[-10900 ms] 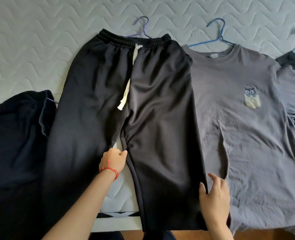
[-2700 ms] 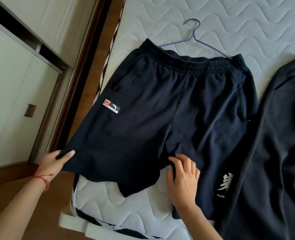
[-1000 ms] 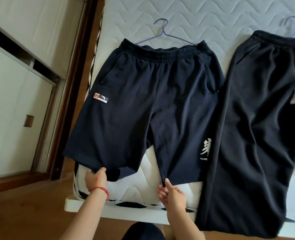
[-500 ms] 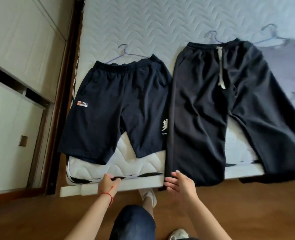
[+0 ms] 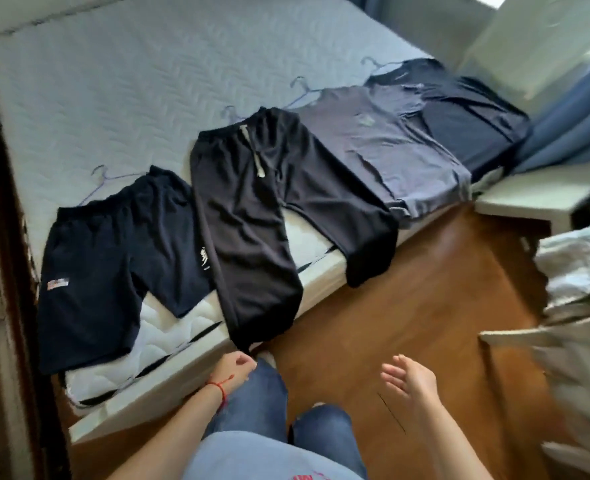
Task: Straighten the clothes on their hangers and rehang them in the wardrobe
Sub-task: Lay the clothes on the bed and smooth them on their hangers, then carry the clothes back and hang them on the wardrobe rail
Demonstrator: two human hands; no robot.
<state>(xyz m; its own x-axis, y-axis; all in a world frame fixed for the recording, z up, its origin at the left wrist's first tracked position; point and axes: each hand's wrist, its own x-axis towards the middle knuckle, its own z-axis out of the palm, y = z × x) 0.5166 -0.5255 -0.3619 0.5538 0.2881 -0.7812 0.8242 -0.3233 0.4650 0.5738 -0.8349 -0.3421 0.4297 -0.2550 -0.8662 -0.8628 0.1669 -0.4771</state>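
Four garments lie side by side along the edge of a bare quilted mattress (image 5: 120, 98), each on a thin wire hanger whose hook points toward the middle of the bed. At the left end, navy shorts (image 5: 113, 258) with a small label near one hem lie flat, their hanger (image 5: 101, 174) showing above the waistband. Just beside them, black trousers (image 5: 252, 216) with a pale drawstring spread their two legs apart, both cuffs hanging over the mattress edge toward the wooden floor (image 5: 408, 306). Next comes a grey T-shirt (image 5: 390, 147) with a small chest print, and past it a dark top (image 5: 466, 119), partly overlapped by the T-shirt's sleeve.

The person stands at the bedside in blue jeans (image 5: 262, 400). The left hand (image 5: 233, 370), a red cord at its wrist, hangs low near the nearer trouser cuff with the fingers loosely curled; whether they touch the cloth cannot be told. The right hand (image 5: 409, 379) is held over the floor, fingers released and spread, holding nothing. Blue curtains (image 5: 570, 109) hang at the far right, beside a white ledge (image 5: 543, 195).
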